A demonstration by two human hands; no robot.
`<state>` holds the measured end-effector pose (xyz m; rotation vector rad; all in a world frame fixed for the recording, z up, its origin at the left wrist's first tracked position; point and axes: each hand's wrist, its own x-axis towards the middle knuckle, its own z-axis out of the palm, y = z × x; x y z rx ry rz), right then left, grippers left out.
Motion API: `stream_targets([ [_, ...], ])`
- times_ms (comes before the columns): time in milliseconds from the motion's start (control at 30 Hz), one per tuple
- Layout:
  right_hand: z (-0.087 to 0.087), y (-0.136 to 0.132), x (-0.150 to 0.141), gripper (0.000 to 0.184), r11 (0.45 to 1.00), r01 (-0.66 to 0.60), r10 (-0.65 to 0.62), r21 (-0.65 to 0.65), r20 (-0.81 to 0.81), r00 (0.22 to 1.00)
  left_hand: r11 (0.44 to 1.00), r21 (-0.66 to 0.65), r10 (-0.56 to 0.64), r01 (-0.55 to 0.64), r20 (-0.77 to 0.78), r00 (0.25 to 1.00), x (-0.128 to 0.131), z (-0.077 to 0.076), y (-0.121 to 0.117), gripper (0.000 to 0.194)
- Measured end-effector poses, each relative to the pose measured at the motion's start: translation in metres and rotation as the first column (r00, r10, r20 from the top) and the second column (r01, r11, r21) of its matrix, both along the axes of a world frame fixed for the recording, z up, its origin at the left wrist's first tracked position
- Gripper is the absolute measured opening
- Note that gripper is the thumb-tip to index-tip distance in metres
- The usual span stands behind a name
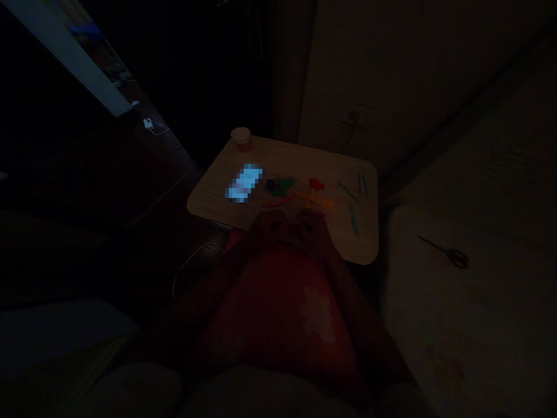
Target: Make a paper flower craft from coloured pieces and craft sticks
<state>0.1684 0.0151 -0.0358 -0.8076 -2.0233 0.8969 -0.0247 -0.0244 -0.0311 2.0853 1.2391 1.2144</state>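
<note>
In dim light, my left hand (268, 226) and my right hand (312, 229) meet at the near edge of a small wooden table (209, 197). Their fingers are curled toward each other; whatever is between them is too dark to make out. Just beyond the fingers lies a thin red-orange strip (278, 201). A flower-like shape with a red top (316, 184) and orange leaf (322, 202) lies past my right hand. Farther left rests a similar one with a dark purple head (271, 184) and green leaves (285, 184).
A lit phone (244, 183) and a paper cup (241, 140) occupy the table's left side. Several thin teal sticks (348, 190) and a flat teal tool (354, 219) lie at right. Scissors (452, 255) rest on a pale surface (418, 302) beyond the table. A wall socket (357, 113) is behind.
</note>
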Motion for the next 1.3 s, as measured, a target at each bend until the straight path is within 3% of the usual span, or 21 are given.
stream_targets([
  [200,-0.0006,0.0016,-0.0015,0.024,0.999,0.044,-0.044,0.007,-0.033,0.999,1.000,0.013,0.017,-0.016,-0.038,0.999,-0.0022,-0.0034,0.0036,0.035],
  [333,-0.0017,0.0006,-0.0025,0.013,0.992,0.090,-0.095,-0.084,-0.057,0.994,1.000,0.011,0.019,-0.019,-0.004,1.000,-0.0025,-0.0019,0.0033,0.025],
  [567,0.0025,-0.0042,-0.0026,0.015,0.977,0.096,-0.112,-0.192,-0.072,0.991,0.998,0.006,0.068,-0.069,0.035,0.997,-0.0031,-0.0002,0.0014,0.023],
  [833,0.0027,-0.0034,-0.0007,0.016,0.973,0.129,-0.137,-0.189,-0.029,0.990,0.993,-0.066,0.104,-0.099,0.082,0.991,0.0004,0.0029,0.0006,0.027],
  [1033,0.0030,-0.0032,-0.0012,0.017,0.969,0.149,-0.158,-0.197,-0.028,0.987,0.994,0.006,0.113,-0.113,0.056,0.992,-0.0017,0.0010,0.0013,0.028],
  [1300,0.0011,-0.0031,-0.0012,0.022,0.979,0.126,-0.131,-0.162,-0.020,0.991,0.998,0.064,0.018,-0.018,-0.005,1.000,-0.0055,-0.0009,0.0047,0.035],
])
